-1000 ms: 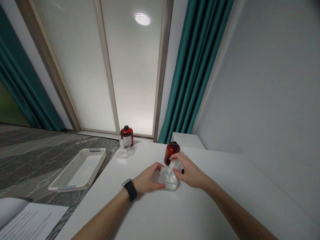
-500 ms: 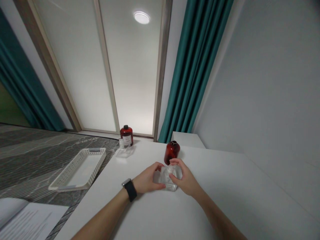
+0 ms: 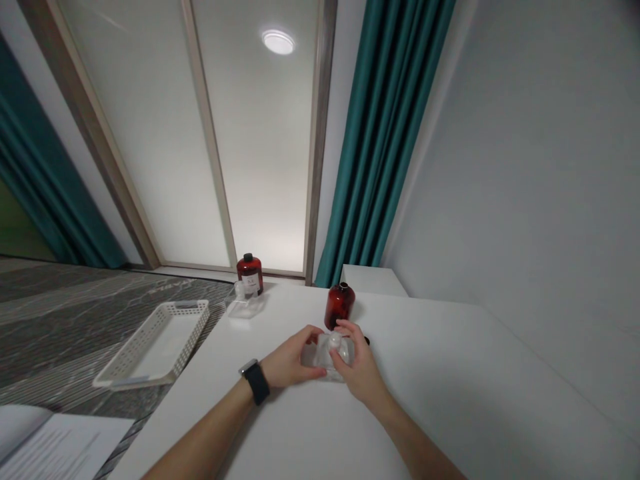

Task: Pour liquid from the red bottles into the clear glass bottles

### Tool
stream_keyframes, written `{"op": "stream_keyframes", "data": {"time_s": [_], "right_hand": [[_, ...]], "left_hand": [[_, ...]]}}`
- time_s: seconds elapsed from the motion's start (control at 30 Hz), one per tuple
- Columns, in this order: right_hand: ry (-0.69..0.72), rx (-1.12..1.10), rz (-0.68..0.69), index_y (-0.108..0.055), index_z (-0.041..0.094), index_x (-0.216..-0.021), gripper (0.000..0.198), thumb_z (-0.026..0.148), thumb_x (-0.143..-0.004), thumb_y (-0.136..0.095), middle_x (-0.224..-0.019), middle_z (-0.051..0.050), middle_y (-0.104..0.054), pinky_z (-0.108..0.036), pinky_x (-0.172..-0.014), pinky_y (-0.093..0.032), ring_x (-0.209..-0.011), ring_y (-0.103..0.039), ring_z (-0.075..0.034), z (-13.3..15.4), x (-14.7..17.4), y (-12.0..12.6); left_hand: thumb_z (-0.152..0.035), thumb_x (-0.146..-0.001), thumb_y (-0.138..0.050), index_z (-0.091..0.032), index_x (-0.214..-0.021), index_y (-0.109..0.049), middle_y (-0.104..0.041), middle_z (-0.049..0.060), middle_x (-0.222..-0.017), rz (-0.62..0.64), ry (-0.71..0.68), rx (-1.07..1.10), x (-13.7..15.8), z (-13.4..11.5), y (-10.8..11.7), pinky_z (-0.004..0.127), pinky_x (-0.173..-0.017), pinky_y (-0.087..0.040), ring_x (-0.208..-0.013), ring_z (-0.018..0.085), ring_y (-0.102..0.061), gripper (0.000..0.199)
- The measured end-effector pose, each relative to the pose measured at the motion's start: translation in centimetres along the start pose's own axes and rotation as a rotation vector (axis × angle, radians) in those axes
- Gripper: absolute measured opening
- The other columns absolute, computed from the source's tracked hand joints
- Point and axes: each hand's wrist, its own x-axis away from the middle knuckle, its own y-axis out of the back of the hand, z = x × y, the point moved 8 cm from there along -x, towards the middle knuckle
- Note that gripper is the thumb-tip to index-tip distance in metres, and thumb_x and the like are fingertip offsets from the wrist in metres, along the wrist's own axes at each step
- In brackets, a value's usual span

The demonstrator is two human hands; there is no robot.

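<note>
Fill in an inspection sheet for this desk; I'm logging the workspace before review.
Surface: white table, bare near the hands.
Job's things: clear plastic bottle between both hands; open amber-red glass bottle just behind.
Clutter: capped amber-red bottle, second clear bottle, white perforated plastic basket, printed paper sheet.
Grippers: left hand grips bottle body; right hand at its top.
Cables: nothing seen.
Surroundings: teal curtains, frosted window panels.

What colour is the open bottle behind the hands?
Dark red; the open bottle shows best in the head view.
</note>
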Motion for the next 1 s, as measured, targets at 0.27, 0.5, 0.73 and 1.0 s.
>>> {"op": "stream_keyframes", "data": {"time_s": [0.27,0.5,0.73,1.0], "right_hand": [[0.019,-0.06,0.05,-0.044,0.024,-0.13,0.056,0.021,-0.077,-0.06,-0.112,-0.006,-0.061,-0.038,-0.098,-0.044,-0.104,-0.061,-0.022,0.12,0.27,-0.05],[0.021,-0.092,0.025,-0.042,0.024,-0.133,0.058,0.022,-0.078,-0.062,-0.105,-0.004,-0.062,-0.036,-0.097,-0.044,-0.1,-0.061,-0.02,0.16,0.39,0.45],[0.021,-0.067,0.034,-0.042,0.025,-0.134,0.058,0.017,-0.079,-0.058,-0.107,-0.005,-0.063,-0.039,-0.101,-0.041,-0.107,-0.06,-0.021,-0.02,0.45,0.69],[0.004,-0.095,0.037,-0.038,0.026,-0.138,0.064,0.019,-0.079,-0.061,-0.106,-0.004,-0.059,-0.037,-0.097,-0.043,-0.101,-0.06,-0.021,-0.28,0.61,0.41]], "left_hand": [[-0.02,-0.072,-0.077,-0.019,-0.123,-0.048,-0.062,0.008,-0.119,0.027,0.004,0.022,-0.01,-0.06,-0.25,0.039,-0.094,-0.045,-0.106,0.024,-0.059,0.059],[-0.021,-0.071,-0.077,-0.018,-0.122,-0.05,-0.063,0.008,-0.118,0.015,0.035,0.011,-0.03,-0.37,-0.31,0.039,-0.094,-0.046,-0.106,0.024,-0.058,0.058],[-0.017,-0.068,-0.077,-0.019,-0.122,-0.049,-0.063,0.007,-0.116,-0.002,0.068,-0.004,0.1,-0.3,-0.3,0.04,-0.095,-0.046,-0.105,0.024,-0.058,0.061],[-0.017,-0.068,-0.077,-0.019,-0.122,-0.051,-0.062,0.007,-0.117,-0.001,0.055,0.011,0.12,-0.6,-0.43,0.039,-0.095,-0.045,-0.105,0.025,-0.058,0.06]]}}
